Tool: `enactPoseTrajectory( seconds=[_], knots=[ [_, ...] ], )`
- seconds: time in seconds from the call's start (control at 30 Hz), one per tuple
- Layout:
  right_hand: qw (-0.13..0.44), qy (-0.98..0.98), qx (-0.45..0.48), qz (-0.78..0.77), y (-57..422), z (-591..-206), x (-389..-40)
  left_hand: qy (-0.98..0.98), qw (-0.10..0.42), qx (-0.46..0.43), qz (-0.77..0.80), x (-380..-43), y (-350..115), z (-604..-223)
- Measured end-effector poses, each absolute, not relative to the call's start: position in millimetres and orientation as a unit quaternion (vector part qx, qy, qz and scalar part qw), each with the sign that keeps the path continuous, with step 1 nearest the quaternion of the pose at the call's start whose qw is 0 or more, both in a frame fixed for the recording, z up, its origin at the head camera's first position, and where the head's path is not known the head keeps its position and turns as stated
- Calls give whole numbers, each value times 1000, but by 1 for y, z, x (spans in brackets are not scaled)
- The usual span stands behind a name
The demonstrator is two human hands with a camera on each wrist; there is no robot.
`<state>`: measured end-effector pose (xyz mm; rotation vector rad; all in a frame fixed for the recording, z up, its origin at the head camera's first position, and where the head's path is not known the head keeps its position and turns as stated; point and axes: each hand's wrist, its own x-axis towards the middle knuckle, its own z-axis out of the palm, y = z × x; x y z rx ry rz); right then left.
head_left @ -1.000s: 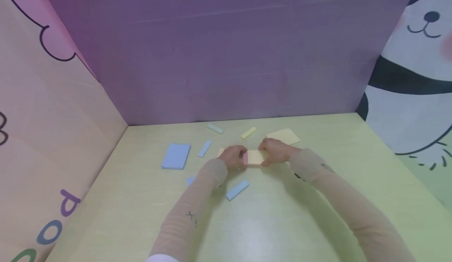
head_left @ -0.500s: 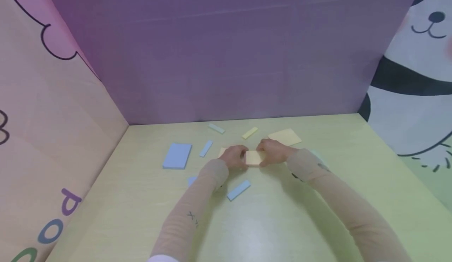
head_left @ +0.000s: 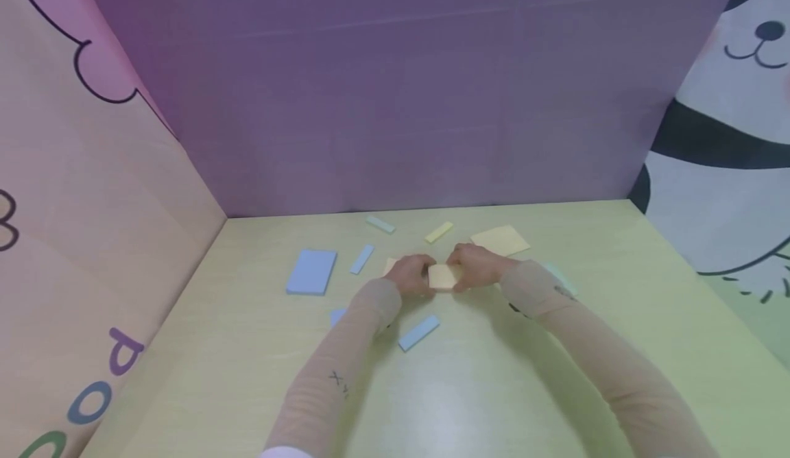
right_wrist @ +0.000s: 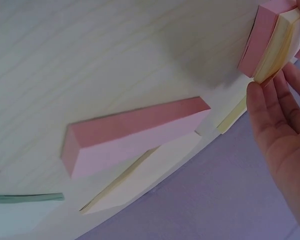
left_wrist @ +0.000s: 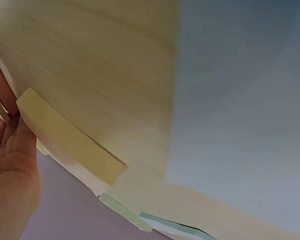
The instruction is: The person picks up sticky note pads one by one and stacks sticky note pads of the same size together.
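Note:
In the head view my left hand (head_left: pixel 411 275) and right hand (head_left: pixel 480 266) grip opposite ends of a small cream sticky note pad (head_left: pixel 441 277) close over the table's middle. The right wrist view shows the cream pad (right_wrist: pixel 279 45) lying flat against a pink pad (right_wrist: pixel 260 37), with the fingers of my right hand (right_wrist: pixel 285 120) at the cream side. In the left wrist view, the fingers of my left hand (left_wrist: pixel 15 155) reach up to the pink pad (left_wrist: pixel 2 87), which shows at the frame's edge.
Around the hands lie a large blue pad (head_left: pixel 311 272), narrow blue pads (head_left: pixel 362 259), a narrow green pad (head_left: pixel 380 224), a narrow yellow pad (head_left: pixel 439 232) and a wide yellow pad (head_left: pixel 501 240). A pink block-shaped pad (right_wrist: pixel 135 135) shows in the right wrist view. A purple wall (head_left: pixel 395 101) stands behind.
The hands have drawn slightly closer together. The pink strip beside the left fingers no longer shows in the head view; the cream pad now meets the left hand. The head view has shifted a little.

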<state>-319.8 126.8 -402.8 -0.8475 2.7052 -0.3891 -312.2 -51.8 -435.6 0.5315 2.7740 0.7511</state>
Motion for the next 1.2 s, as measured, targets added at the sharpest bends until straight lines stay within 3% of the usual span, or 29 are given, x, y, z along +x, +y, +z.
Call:
enactPoseTrajectory(
  seconds=[1.2],
  knots=[
    [156, 934, -283, -150, 129, -408, -322, 940, 124, 169, 269, -312, -52, -433]
  ],
)
